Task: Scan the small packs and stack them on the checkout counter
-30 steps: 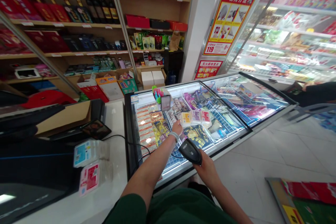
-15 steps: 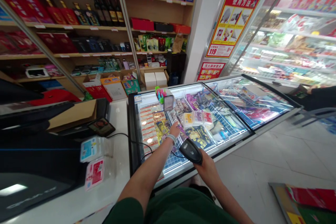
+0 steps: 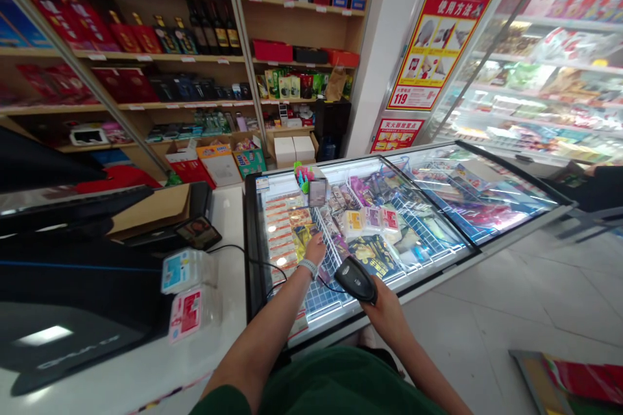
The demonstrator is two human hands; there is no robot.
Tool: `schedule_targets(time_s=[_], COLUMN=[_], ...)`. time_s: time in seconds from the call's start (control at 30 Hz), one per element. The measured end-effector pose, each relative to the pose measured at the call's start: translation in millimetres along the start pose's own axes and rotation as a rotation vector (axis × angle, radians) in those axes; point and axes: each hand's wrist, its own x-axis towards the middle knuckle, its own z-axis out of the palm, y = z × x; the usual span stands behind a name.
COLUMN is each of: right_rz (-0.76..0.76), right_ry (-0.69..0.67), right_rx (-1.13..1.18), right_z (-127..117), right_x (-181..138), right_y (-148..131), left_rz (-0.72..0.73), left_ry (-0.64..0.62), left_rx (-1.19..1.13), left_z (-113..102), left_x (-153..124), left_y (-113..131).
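My left hand [image 3: 315, 248] lies on the glass lid of the chest freezer [image 3: 250, 259], fingers stretched forward and holding nothing, a white band on its wrist. Just right of it on the glass lie three small packs: a yellow pack [image 3: 354, 223], a pink pack [image 3: 374, 217] and a red pack [image 3: 390, 219]. My right hand [image 3: 388, 312] is closed round a black barcode scanner [image 3: 357, 278], held over the freezer's near edge with its cable [image 3: 238, 250] running left to the counter.
On the white counter [image 3: 221, 343] at my left lie a blue-labelled pack [image 3: 177, 270] and a red-labelled pack [image 3: 189, 314] beside a black monitor [image 3: 58, 324]. Shelves of bottles and boxes stand behind. A chilled display [image 3: 535, 78] and another person's dark sleeve [image 3: 606, 187] are at right.
My left hand has let go of the yellow pack and drawn back leftward along the freezer glass. The scanner hand has hardly moved. The view has shifted a little to the left.
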Motion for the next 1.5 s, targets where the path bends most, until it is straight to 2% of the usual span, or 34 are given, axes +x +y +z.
schedule_targets(time_s=[0.13,0.4,0.67,0.87,1.07,1.17,1.27,1.4,1.5], right_rz=[-0.004,-0.014,-0.005,0.019,0.033,0.026,0.024,0.013,0.006], right_ry=[0.000,0.017,0.056,0.038,0.028,0.022,0.027,0.047,0.074], right_rx=[-0.012,-0.004,0.024,0.030,0.031,0.032,0.046,0.073,0.068], right_z=[2.0,5.1,19.1,24.8,23.9,14.9,1.1,-13.5,-16.5], right_x=[0.8,1.9,2.0,-3.7,-9.1,-9.1,-7.6,-4.0,-0.2], right_y=[2.2,-0.7,-5.6,-9.3,-8.7,-7.3,-6.1,-1.3,6.3], left_rz=[-0.032,0.079,0.186,0.187,0.279,0.306,0.297,0.152,0.020], left_ry=[0.023,0.109,0.163,0.149,0.196,0.287,0.483,0.803,0.915], left_rx=[0.029,0.171,0.365,0.469,0.666,0.790,0.947,1.123,1.174], left_z=[-18.0,-66.2,-122.7,-148.7,-161.7,-175.6,-194.1,-219.0,-233.9], left_x=[-13.3,-50.9,-93.9,-121.5,-150.3,-159.0,-161.8,-155.7,-146.0], left_y=[-2.7,-9.1,-8.5,1.5,28.6,45.3,58.5,61.0,52.0])
